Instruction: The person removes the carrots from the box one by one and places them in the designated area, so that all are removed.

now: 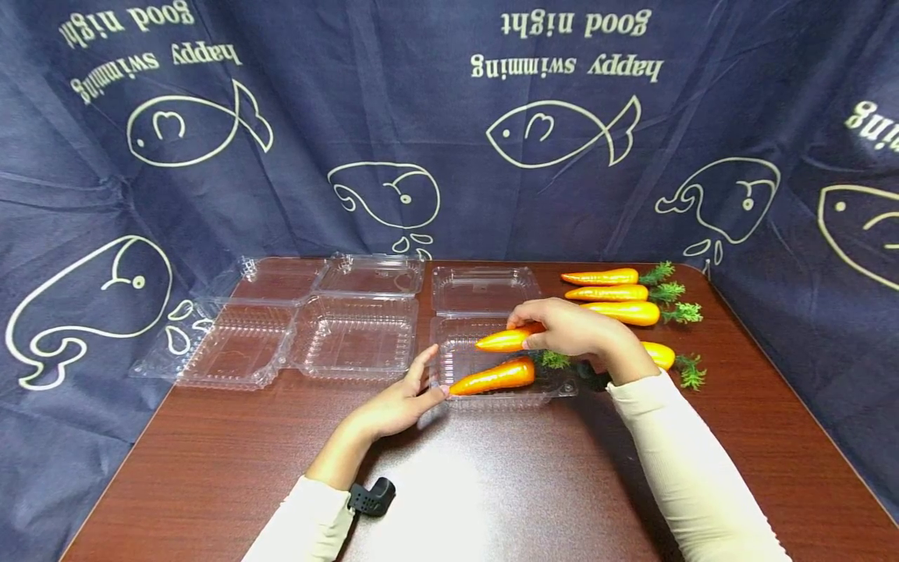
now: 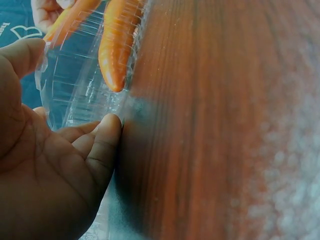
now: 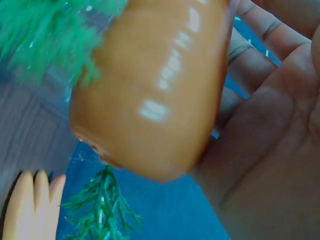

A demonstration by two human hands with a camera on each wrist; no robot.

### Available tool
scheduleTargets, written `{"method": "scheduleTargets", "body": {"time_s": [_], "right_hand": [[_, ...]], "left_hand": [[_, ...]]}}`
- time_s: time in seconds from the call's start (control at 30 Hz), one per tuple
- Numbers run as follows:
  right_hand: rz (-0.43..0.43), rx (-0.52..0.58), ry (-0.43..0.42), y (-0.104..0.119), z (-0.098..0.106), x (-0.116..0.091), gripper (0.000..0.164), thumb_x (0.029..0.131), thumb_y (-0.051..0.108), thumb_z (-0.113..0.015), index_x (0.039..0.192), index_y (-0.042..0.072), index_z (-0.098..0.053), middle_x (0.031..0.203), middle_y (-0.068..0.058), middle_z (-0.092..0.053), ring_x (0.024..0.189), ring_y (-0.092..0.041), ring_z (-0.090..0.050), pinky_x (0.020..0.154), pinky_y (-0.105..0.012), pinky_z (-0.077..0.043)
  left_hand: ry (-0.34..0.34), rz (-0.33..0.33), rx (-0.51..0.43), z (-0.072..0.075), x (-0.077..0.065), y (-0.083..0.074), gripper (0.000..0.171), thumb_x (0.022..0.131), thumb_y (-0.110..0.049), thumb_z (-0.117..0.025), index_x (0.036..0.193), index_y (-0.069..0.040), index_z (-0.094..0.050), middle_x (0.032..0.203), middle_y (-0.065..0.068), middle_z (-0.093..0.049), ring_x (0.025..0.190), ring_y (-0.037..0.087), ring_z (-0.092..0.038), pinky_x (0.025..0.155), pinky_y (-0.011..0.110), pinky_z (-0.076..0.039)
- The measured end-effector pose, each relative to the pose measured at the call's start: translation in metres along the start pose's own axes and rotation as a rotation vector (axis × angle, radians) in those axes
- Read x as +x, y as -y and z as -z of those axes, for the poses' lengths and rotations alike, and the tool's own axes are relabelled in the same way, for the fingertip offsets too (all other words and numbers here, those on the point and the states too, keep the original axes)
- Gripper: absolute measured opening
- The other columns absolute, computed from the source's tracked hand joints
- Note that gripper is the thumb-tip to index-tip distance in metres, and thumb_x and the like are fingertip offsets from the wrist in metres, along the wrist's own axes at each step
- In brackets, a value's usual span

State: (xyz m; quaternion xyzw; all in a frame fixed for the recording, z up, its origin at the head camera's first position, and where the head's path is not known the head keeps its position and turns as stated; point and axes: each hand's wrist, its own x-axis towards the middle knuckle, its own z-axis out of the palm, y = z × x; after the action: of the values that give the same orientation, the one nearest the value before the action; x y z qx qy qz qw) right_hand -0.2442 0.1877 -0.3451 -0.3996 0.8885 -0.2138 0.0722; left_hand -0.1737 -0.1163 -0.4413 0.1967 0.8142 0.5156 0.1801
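My right hand grips an orange toy carrot above the open clear plastic box, its tip pointing left. In the right wrist view, the held carrot fills the middle, its thick end and green leaves near the camera. A second carrot lies along the near side of that box, green top to the right. With fingers extended, my left hand touches the box's left side near the front corner. The left wrist view shows the left hand against the clear wall, beside the lying carrot's tip.
Two more open clear boxes stand to the left, lids folded back. Several carrots lie at the back right; another carrot is partly hidden by the right arm. A blue printed cloth hangs behind the brown table.
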Motion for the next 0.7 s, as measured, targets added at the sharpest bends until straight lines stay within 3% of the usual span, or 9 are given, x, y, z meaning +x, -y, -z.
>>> {"method": "scheduleTargets", "body": {"time_s": [0.37,0.7], "right_hand": [[-0.076,0.010,-0.066,-0.017,0.005,-0.038,0.024,0.085,-0.002,-0.072,0.105,0.012,-0.070,0.093,0.006,-0.062,0.086,-0.014,-0.056,0.080,-0.037,-0.046],[-0.121,0.033,-0.092,-0.030,0.007,-0.066,0.025,0.083,-0.005,-0.072,0.099,0.014,-0.069,0.083,0.009,-0.057,0.076,-0.011,-0.051,0.072,-0.033,-0.042]], "left_hand": [[-0.002,0.012,0.010,0.000,0.000,0.000,0.079,0.101,-0.032,-0.055,0.160,-0.016,-0.005,0.150,0.031,-0.035,0.141,0.039,-0.032,0.114,0.051,-0.026],[-0.004,0.011,0.000,0.000,-0.001,-0.002,0.078,0.101,-0.030,-0.055,0.160,-0.017,-0.006,0.152,0.031,-0.031,0.142,0.040,-0.030,0.115,0.051,-0.025]]}}
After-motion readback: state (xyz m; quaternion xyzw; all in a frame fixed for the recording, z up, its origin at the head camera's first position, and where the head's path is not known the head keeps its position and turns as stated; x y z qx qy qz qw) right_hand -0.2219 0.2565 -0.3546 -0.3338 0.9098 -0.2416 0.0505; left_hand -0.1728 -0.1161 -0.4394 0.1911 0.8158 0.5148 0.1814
